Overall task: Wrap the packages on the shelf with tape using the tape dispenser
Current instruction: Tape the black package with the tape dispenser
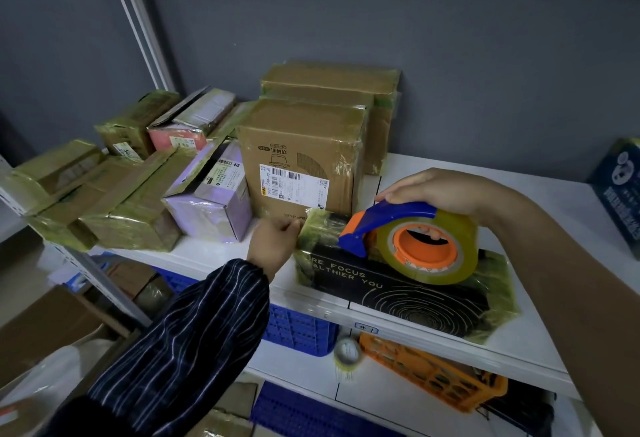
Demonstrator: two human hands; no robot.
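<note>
Your left hand (275, 246) pinches the left edge of the black package (398, 294), apparently steadying it on the shelf (415, 164), while your right hand's (440, 191) fingers grip the tape dispenser (408, 236) resting on top.

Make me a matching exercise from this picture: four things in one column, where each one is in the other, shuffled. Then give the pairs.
Things:
1. tape dispenser
2. black box
3. purple box
4. orange basket

Places:
A. on the lower shelf
B. gripped by the right hand
C. under the dispenser, at the front edge of the upper shelf
D. left of the upright brown box

Pairs: 1-B, 2-C, 3-D, 4-A.
</note>
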